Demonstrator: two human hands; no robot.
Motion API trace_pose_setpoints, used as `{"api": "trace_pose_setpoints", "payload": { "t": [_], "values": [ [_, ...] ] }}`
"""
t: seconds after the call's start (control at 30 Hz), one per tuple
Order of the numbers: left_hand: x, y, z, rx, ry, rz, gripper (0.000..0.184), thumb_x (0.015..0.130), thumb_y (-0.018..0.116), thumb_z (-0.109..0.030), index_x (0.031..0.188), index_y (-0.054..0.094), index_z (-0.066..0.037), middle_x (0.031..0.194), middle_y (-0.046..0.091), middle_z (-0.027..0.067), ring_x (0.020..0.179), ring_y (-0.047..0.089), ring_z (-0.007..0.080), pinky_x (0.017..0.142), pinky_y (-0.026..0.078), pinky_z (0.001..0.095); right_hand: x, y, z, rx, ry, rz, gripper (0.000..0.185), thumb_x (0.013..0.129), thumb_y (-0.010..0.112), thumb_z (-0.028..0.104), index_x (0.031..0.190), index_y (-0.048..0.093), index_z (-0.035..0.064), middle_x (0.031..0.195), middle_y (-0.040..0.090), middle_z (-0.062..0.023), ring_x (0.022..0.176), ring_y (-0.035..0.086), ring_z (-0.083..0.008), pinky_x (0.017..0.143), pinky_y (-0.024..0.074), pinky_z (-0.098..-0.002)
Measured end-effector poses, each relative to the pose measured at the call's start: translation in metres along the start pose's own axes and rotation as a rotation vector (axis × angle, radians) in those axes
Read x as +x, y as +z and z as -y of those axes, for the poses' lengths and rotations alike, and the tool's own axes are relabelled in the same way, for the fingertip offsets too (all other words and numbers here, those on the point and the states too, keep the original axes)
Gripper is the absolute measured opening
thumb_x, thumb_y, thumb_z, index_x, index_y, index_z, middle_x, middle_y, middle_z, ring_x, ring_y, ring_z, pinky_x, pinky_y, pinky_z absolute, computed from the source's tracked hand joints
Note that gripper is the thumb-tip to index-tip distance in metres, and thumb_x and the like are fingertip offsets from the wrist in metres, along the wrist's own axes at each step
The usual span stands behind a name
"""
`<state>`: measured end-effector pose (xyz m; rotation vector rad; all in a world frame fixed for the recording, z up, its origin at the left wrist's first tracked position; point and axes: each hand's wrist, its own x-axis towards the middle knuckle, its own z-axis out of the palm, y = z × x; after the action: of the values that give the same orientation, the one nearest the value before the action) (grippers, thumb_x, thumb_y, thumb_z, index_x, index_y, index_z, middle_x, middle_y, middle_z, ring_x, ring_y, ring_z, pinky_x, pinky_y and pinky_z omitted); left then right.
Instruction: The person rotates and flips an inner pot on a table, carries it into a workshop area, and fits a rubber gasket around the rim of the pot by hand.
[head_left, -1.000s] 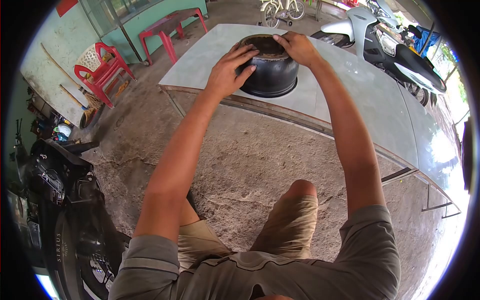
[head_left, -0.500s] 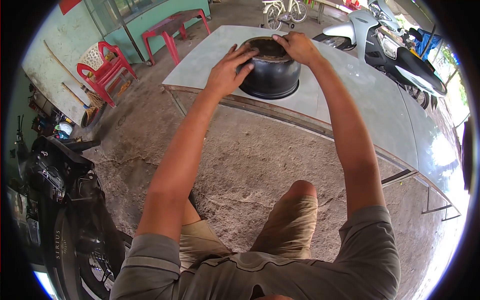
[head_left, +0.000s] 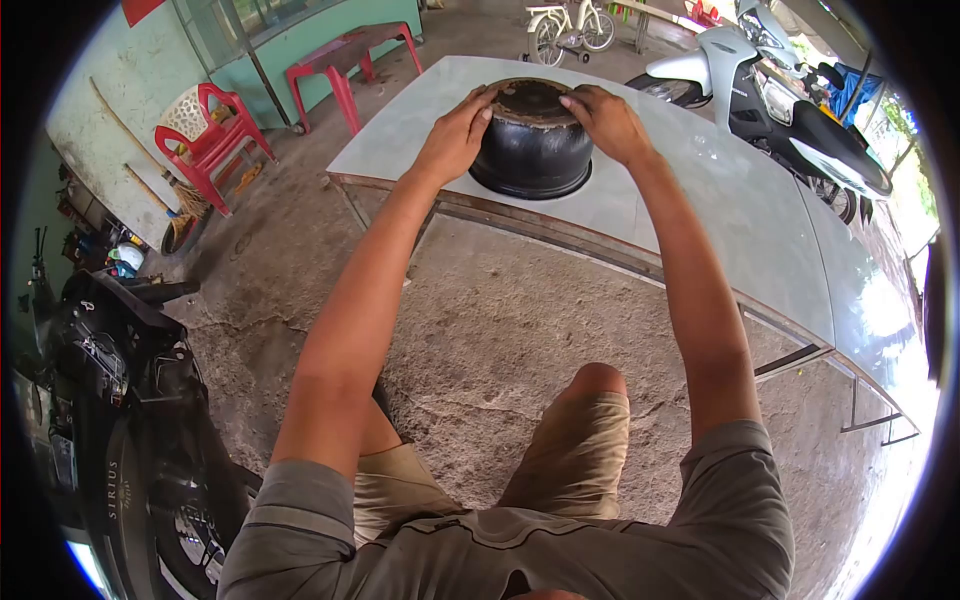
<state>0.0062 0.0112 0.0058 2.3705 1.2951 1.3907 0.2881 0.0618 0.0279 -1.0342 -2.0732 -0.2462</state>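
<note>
A black pot [head_left: 530, 158] stands upside down on the grey-white table [head_left: 700, 190], its brownish, worn base [head_left: 530, 98] facing up. My left hand [head_left: 458, 135] grips its upper left side, with the fingers close together and partly hidden along the far side. On the opposite side, my right hand [head_left: 610, 122] holds the upper right edge, thumb on the base rim and fingers curled out of sight behind. The pot's wider rim rests on the tabletop close to the near edge.
A black motorbike [head_left: 130, 420] stands close at my left. A silver-white motorbike [head_left: 760, 100] is parked beyond the table. Red chairs [head_left: 215, 140], a red bench [head_left: 350, 60] and brooms [head_left: 170, 190] stand by the wall. A small white bicycle [head_left: 570, 35] is at the back.
My left hand has gone from spread fingers over the base to the pot's left side, its fingers drawn together. My right hand has shifted slightly lower. The pot sits slightly further left in view.
</note>
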Motion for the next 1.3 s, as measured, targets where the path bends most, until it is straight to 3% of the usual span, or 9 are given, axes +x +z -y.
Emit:
{"api": "trace_pose_setpoints", "payload": {
  "t": [0.13, 0.43, 0.53, 0.63, 0.73, 0.97, 1.03, 1.17, 1.3],
  "values": [
    [0.013, 0.011, -0.002, 0.077, 0.017, 0.042, 0.048, 0.113, 0.045, -0.040, 0.150, 0.054, -0.011, 0.154, 0.054, 0.0181, 0.139, 0.054, 0.0408, 0.115, 0.044, 0.0436, -0.013, 0.002, -0.007, -0.058, 0.042, -0.146, 0.044, 0.106, 0.057, 0.046, 0.110, 0.078, 0.0071, 0.106, 0.075, -0.0143, 0.100, 0.070, -0.0397, 0.087, 0.0569, -0.0491],
    [0.021, 0.011, 0.000, 0.145, 0.094, 0.046, 0.049, 0.111, 0.043, -0.043, 0.147, 0.057, -0.011, 0.152, 0.057, 0.0135, 0.131, 0.059, 0.0396, 0.110, 0.048, 0.0469, -0.014, -0.013, -0.001, -0.041, 0.167, -0.048, 0.045, 0.106, 0.056, 0.046, 0.105, 0.078, 0.0066, 0.101, 0.074, -0.0141, 0.095, 0.070, -0.0397, 0.084, 0.0570, -0.0500],
    [0.023, 0.013, -0.005, 0.193, 0.028, 0.063, 0.050, 0.112, 0.042, -0.044, 0.147, 0.058, -0.012, 0.152, 0.057, 0.0129, 0.131, 0.059, 0.0392, 0.110, 0.048, 0.0467, -0.016, -0.007, -0.004, -0.032, 0.061, -0.135, 0.046, 0.107, 0.055, 0.047, 0.106, 0.078, 0.0071, 0.102, 0.073, -0.0118, 0.097, 0.070, -0.0386, 0.086, 0.0570, -0.0493],
    [0.015, 0.013, -0.006, 0.159, 0.006, 0.023, 0.051, 0.111, 0.042, -0.046, 0.147, 0.058, -0.012, 0.153, 0.057, 0.0123, 0.133, 0.058, 0.0390, 0.111, 0.048, 0.0466, -0.010, -0.016, 0.000, -0.073, 0.121, -0.005, 0.043, 0.107, 0.057, 0.045, 0.108, 0.078, 0.0079, 0.104, 0.073, -0.0095, 0.100, 0.070, -0.0371, 0.087, 0.0573, -0.0480],
    [0.017, 0.012, -0.002, 0.168, 0.011, 0.048, 0.053, 0.111, 0.041, -0.049, 0.148, 0.058, -0.014, 0.154, 0.056, 0.0110, 0.135, 0.057, 0.0389, 0.112, 0.047, 0.0465, -0.014, -0.008, -0.005, -0.048, 0.086, -0.078, 0.040, 0.106, 0.058, 0.043, 0.109, 0.078, 0.0086, 0.105, 0.073, -0.0088, 0.101, 0.069, -0.0360, 0.087, 0.0573, -0.0477],
    [0.015, 0.013, -0.001, 0.154, -0.001, 0.020, 0.054, 0.111, 0.042, -0.050, 0.149, 0.057, -0.015, 0.155, 0.055, 0.0109, 0.135, 0.056, 0.0390, 0.112, 0.047, 0.0466, -0.009, -0.015, 0.001, -0.066, 0.118, 0.017, 0.039, 0.106, 0.059, 0.042, 0.108, 0.078, 0.0084, 0.106, 0.072, -0.0086, 0.102, 0.069, -0.0357, 0.089, 0.0569, -0.0472],
    [0.017, 0.011, -0.003, 0.163, -0.022, 0.065, 0.055, 0.111, 0.042, -0.051, 0.149, 0.057, -0.015, 0.155, 0.055, 0.0107, 0.136, 0.056, 0.0387, 0.113, 0.046, 0.0467, -0.015, -0.002, -0.005, -0.035, 0.074, -0.129, 0.037, 0.106, 0.059, 0.040, 0.109, 0.078, 0.0088, 0.105, 0.072, -0.0096, 0.102, 0.069, -0.0364, 0.089, 0.0567, -0.0475],
    [0.016, 0.011, -0.001, 0.165, 0.024, 0.044, 0.055, 0.110, 0.042, -0.052, 0.150, 0.057, -0.017, 0.156, 0.054, 0.0090, 0.137, 0.055, 0.0385, 0.114, 0.046, 0.0463, -0.015, 0.003, -0.009, -0.029, 0.073, -0.143, 0.036, 0.105, 0.060, 0.040, 0.109, 0.078, 0.0092, 0.105, 0.072, -0.0098, 0.103, 0.068, -0.0379, 0.089, 0.0567, -0.0482],
    [0.015, 0.014, 0.002, 0.107, -0.051, 0.042, 0.055, 0.109, 0.045, -0.053, 0.149, 0.058, -0.018, 0.157, 0.054, 0.0091, 0.137, 0.056, 0.0378, 0.114, 0.046, 0.0454, -0.011, -0.002, -0.006, 0.032, 0.149, -0.054, 0.040, 0.103, 0.063, 0.043, 0.115, 0.077, 0.0079, 0.111, 0.072, -0.0126, 0.109, 0.066, -0.0412, 0.096, 0.0541, -0.0483]
  ]
}}
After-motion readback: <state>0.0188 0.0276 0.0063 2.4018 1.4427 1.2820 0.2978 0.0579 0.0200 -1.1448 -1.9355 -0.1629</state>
